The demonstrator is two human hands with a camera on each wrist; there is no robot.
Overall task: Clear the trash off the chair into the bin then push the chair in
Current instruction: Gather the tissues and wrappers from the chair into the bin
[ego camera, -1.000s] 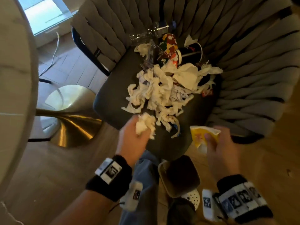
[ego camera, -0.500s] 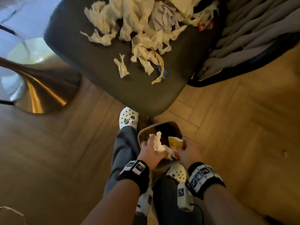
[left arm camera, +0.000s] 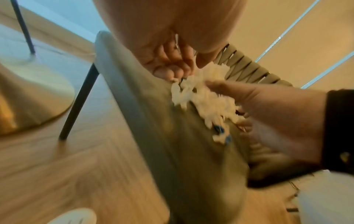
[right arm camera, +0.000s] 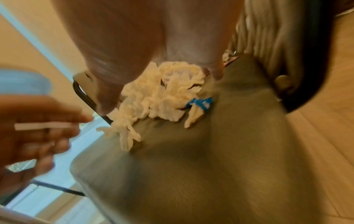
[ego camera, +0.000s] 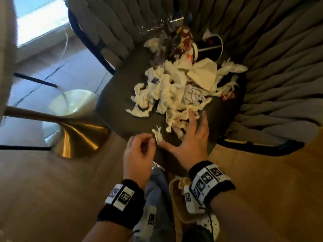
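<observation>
Both hands are back from the bin [ego camera: 176, 203] empty, the left hand [ego camera: 139, 154] loosely curled and the right hand [ego camera: 190, 142] spread over the tissues [ego camera: 167, 95] heaped on the chair [ego camera: 115, 109], so another load follows.

- Chair [ego camera: 122, 109], centre frame: dark seat, grey woven back across top & right.
- Trash pile [ego camera: 176, 95] mid-seat: crumpled white tissue, paper; wrappers, cup-like items at upper centre, blurred.
- Small tissue scrap [ego camera: 158, 134] apart from pile, near seat front edge.
- Right hand [ego camera: 190, 142], fingers spread, over lower edge of pile.
- Left hand [ego camera: 139, 154], fingers loosely curled, just left of scrap; contact unclear.
- Bin [ego camera: 176, 201] lower centre, partly behind right wrist, tissue inside.
- Gold table base [ego camera: 76, 137] at left.
</observation>
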